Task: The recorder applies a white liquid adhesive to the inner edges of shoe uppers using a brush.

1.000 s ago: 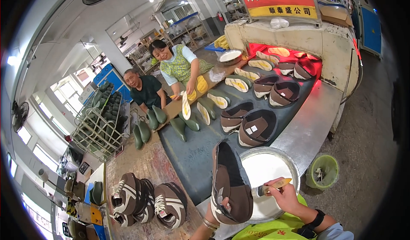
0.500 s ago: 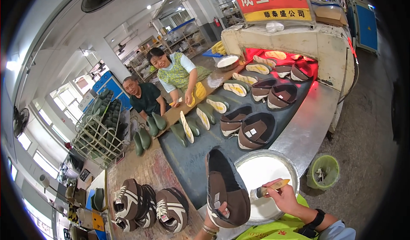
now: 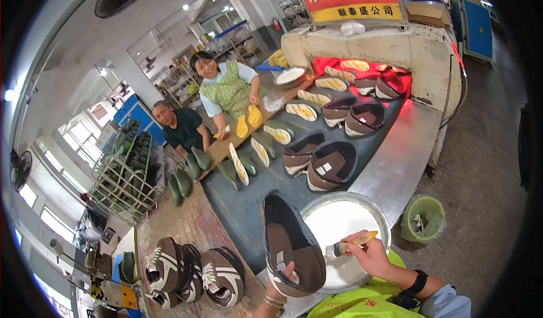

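My left hand (image 3: 289,274) grips a brown shoe upper (image 3: 294,250) by its lower end, thumb over the edge, holding it tilted with its dark lined opening facing up. My right hand (image 3: 369,257) is closed round a wooden-handled paintbrush (image 3: 362,239). Its bristles hang over a round metal basin (image 3: 386,219) of white liquid, close to the shoe's right side. Whether they touch the shoe or the liquid I cannot tell. On the dark conveyor belt (image 3: 243,205) beyond stand brown shoe uppers (image 3: 331,165) in pairs and pale-and-yellow soles (image 3: 301,111) beside green shoe forms (image 3: 228,174).
Brown sneakers (image 3: 223,275) stand on a worn wooden board (image 3: 186,216) at left. A green bin (image 3: 424,219) sits on the floor at right. Two co-workers (image 3: 229,89) are across the belt, near a loaded rack (image 3: 121,176). A red-lit machine opening (image 3: 404,86) spans the belt's far end.
The whole view has shifted a little. My brush has come slightly closer to the shoe upper. Across the belt, a co-worker's hand has drawn back from a yellow sole.
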`<state>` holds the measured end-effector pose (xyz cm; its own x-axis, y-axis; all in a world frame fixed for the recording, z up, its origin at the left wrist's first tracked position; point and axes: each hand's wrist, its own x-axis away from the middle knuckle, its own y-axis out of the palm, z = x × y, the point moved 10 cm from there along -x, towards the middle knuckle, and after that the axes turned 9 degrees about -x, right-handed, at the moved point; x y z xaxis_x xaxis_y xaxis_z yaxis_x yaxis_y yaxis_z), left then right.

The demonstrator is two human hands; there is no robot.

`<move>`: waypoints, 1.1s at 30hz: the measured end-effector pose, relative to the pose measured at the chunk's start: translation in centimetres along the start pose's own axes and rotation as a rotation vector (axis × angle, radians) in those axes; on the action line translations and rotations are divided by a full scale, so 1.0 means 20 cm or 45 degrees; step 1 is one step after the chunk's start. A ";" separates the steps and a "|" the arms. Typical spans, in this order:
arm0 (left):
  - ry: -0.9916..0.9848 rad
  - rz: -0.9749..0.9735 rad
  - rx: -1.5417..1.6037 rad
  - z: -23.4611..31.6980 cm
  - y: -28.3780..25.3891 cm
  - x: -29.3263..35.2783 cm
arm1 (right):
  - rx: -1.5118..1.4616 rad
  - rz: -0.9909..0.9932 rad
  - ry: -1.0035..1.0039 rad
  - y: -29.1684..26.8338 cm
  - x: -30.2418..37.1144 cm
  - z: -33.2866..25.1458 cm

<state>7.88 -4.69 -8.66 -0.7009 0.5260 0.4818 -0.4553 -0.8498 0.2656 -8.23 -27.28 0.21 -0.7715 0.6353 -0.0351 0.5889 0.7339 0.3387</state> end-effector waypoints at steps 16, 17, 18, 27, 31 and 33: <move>0.272 0.105 -0.422 0.16 0.06 -0.02 | 0.065 -0.131 0.042 0.13 -0.03 -0.03; 0.200 0.129 -0.447 0.11 0.02 -0.05 | 0.244 -0.166 -0.163 0.16 -0.06 -0.10; 0.267 0.106 -0.365 0.12 0.03 -0.04 | 0.424 -0.201 -0.363 0.19 -0.06 -0.17; 0.366 0.059 -0.443 0.17 0.09 0.05 | 0.347 -0.178 -0.533 0.24 -0.09 -0.27; 0.450 0.039 -0.460 0.20 0.12 0.02 | 0.216 -0.225 -0.379 0.21 -0.04 -0.14; 0.615 0.169 -0.720 0.29 0.13 0.08 | 0.269 -0.281 -0.341 0.21 0.02 -0.09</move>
<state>8.80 -6.17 -2.39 -0.8729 0.4872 0.0259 -0.4716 -0.8289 -0.3008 -6.51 -24.44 3.27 -0.8111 0.4769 -0.3387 0.4744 0.8751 0.0960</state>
